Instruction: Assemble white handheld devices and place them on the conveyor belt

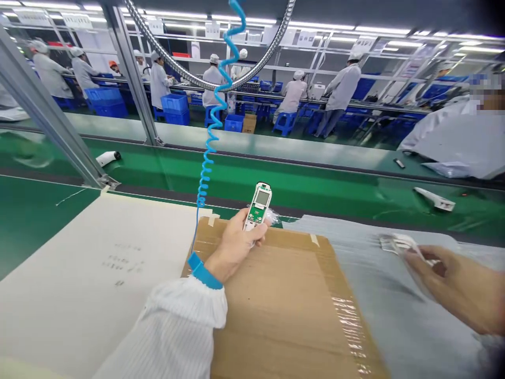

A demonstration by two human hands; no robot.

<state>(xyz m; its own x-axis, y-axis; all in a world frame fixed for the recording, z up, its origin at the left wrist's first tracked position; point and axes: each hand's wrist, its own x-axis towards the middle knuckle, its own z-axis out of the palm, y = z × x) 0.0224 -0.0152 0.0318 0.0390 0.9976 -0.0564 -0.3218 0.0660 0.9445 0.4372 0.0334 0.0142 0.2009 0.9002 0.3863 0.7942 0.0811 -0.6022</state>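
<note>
Plainly, an opened device in one hand, a white piece in the other

A white handheld device (258, 206) is gripped, slightly tilted, by the left hand (232, 243), its small screen (262, 198) and green circuit board (257, 212) exposed. In the blurred right hand (453, 281), well apart from it, a white piece (403, 243) is pinched; its details cannot be made out. The left wrist is circled by a blue strap (205, 273), and near it a coiled blue cord (215, 118) is hung. Below the left hand a cardboard sheet (276, 316) is laid; to its left a white sheet (130, 295) is spread, and beneath the right hand a grey sheet (394, 310). Beyond both hands is seen a green strip (315, 195), with one white object (433, 199) placed ahead of the right hand and another (104, 158) far left of the left hand. Farther off, long benches are lined by people in white coats (341, 87).
</note>
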